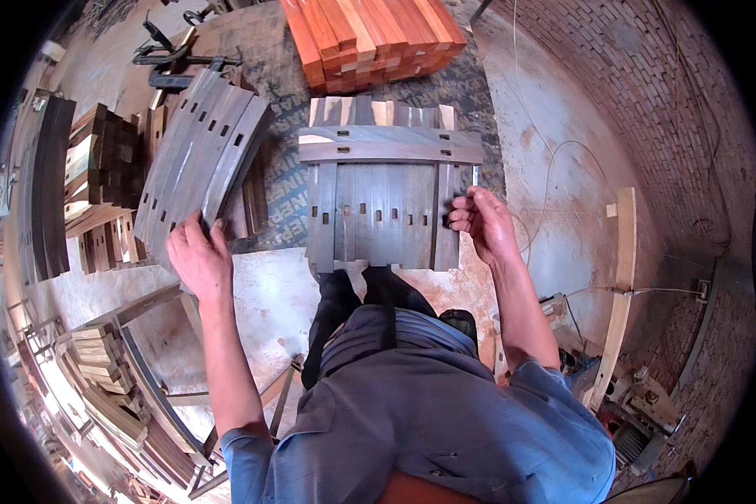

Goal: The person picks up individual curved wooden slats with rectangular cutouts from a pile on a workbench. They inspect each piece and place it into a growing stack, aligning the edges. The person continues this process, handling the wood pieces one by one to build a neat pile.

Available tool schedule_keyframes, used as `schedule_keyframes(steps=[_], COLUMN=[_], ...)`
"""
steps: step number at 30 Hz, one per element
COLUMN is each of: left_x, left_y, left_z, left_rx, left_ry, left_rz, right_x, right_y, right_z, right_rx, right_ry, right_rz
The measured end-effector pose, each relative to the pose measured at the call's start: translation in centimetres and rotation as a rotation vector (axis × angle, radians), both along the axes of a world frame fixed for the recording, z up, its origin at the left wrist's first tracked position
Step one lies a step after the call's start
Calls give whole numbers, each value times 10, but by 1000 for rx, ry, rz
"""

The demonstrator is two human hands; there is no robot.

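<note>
My left hand (200,256) is at the near end of a row of dark slotted wooden boards (197,151), its thumb and fingers closed on the end of one board. In front of me lies a panel of grey-brown slotted boards (386,189) set side by side. Two slotted crosspieces (386,152) lie across its far part. By the panel's right edge, my right hand (485,223) has its fingers curled in. A thin, shiny, pen-like tool (475,175) sticks up from them; its exact kind is unclear.
Reddish-orange wood strips (378,42) are stacked at the table's far side. Black clamps (172,63) lie at the far left. More timber pieces (101,164) stand beyond the boards on the left. A tall wooden post (623,277) rises at the right, near a brick wall (647,92).
</note>
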State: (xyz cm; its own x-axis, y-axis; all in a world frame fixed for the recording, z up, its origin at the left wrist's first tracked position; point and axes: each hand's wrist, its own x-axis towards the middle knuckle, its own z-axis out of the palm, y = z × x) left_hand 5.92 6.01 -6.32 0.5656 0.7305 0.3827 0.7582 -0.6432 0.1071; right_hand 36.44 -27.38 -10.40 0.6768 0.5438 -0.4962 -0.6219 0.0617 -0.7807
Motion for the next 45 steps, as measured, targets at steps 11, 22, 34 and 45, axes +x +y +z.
schedule_keyframes(steps=[11,22,34,45], left_x=[1,4,-1,-4], left_y=[-1,4,7,5], left_z=[-9,-17,-19,-22], left_rx=[109,55,63,23], left_ry=[106,271,244,160], left_rz=[15,5,3,46], right_x=[4,13,10,10], right_y=[-24,-29,-27,-6], right_z=[-10,-17,-18,-13], right_rx=[-86,-174,-250,-304], right_ry=[1,-19,-84,-510], right_rz=[-54,-65,-23,82])
